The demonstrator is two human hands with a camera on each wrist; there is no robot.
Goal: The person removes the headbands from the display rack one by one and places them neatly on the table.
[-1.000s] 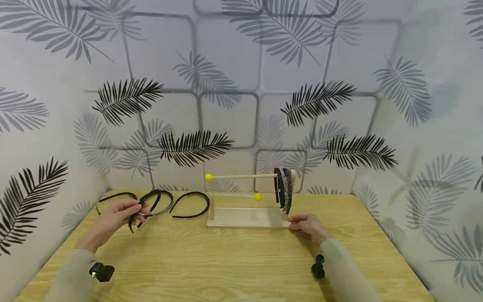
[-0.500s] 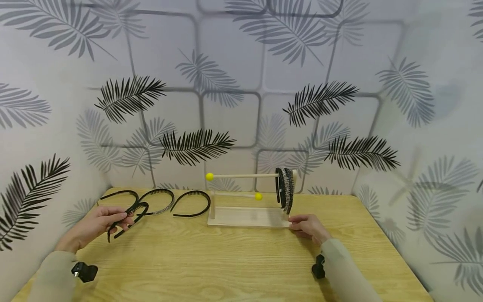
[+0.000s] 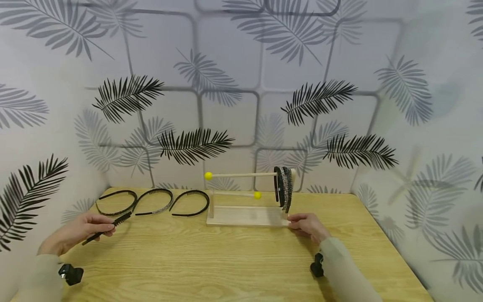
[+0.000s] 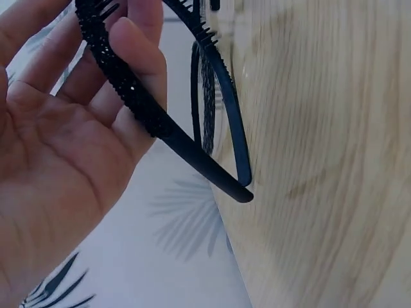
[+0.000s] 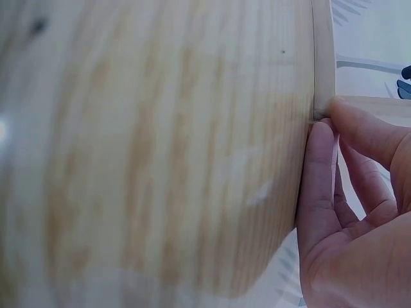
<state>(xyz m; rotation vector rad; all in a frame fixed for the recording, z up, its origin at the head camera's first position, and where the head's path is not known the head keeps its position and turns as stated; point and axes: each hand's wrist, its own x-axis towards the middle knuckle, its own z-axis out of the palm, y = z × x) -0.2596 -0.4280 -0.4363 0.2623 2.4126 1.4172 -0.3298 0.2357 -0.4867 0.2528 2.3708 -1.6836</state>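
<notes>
My left hand [image 3: 84,230] pinches a black headband [image 3: 123,218] between thumb and fingers, above the table's left side. In the left wrist view, this headband [image 4: 200,160] shows inner teeth, a sparkly dark covering and smooth ends pointing away from the palm. At the right front corner of a wooden headband stand [image 3: 247,217], my right hand [image 3: 310,227] grips the base edge between thumb and fingers. The right wrist view shows the fingertips at the base's pale edge [image 5: 325,54]. Several dark and glittery headbands [image 3: 285,188] hang bunched at the right end of the stand's upper rod.
Three headbands lie in a row at the table's back left: a left one [image 3: 118,192], a middle one with silver glitter [image 3: 166,206] and a right one [image 3: 207,204]. Yellow balls cap the upper rod [image 3: 208,176] and lower rod [image 3: 257,195]. Leaf-patterned walls [image 3: 241,117] enclose the table.
My left hand has moved left and toward me, carrying the headband away from the row and turning it nearly edge-on to the head view. The right hand and stand have stayed put.
</notes>
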